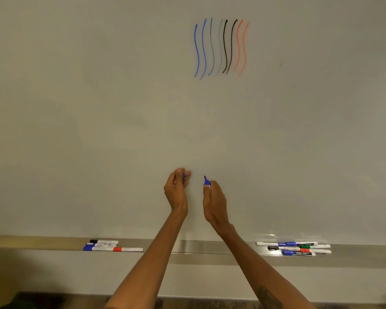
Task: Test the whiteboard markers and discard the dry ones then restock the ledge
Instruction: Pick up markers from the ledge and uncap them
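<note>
Gripping a blue marker [206,181] in its curled fingers, the right hand [214,201] is raised in front of the whiteboard [98,119]. Only the marker's blue uncapped end and a sliver of white barrel show above the fist. Its long axis stands nearly upright, leaning a little toward the other hand, with the tip pointing up. Whether the tip touches the board cannot be told. Just beside it, and apart from it, the left hand [176,188] pinches a small blue cap [183,175] between thumb and curled fingers, level with the marker's tip. The two hands do not touch, and a narrow strip of bare board shows between them. Well above the hands, slightly to the right-hand side, is a row of wavy test strokes [221,47]: blue, a faint grey-blue, black and red. Below the hands runs the metal ledge [198,248]. On it, out past the left forearm, lie four capped pens [112,246] lengthwise, with black, blue and red caps. Out past the right forearm sits a bigger pile of pens [296,248], also lengthwise along the ledge, with blue, black, green and red showing.
</note>
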Available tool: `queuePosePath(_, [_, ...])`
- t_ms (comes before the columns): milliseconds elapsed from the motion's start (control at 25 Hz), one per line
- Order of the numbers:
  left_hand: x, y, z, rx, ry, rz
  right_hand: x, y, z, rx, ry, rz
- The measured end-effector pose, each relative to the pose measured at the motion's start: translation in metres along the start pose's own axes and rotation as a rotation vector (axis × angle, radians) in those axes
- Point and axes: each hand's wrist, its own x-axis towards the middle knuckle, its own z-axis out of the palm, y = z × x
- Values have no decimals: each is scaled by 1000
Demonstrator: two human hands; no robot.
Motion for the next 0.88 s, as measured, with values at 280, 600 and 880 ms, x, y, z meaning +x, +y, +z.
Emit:
queuePosePath(280, [15, 90, 49, 119, -134, 506, 72, -102, -66, 374, 182, -289])
queuePosePath(600, [71, 165, 99, 251, -148, 956, 129, -148, -127, 805, 218, -337])
queuePosePath(880, [101, 205, 138, 221, -87, 1157, 153, -159, -147, 890, 274, -384])
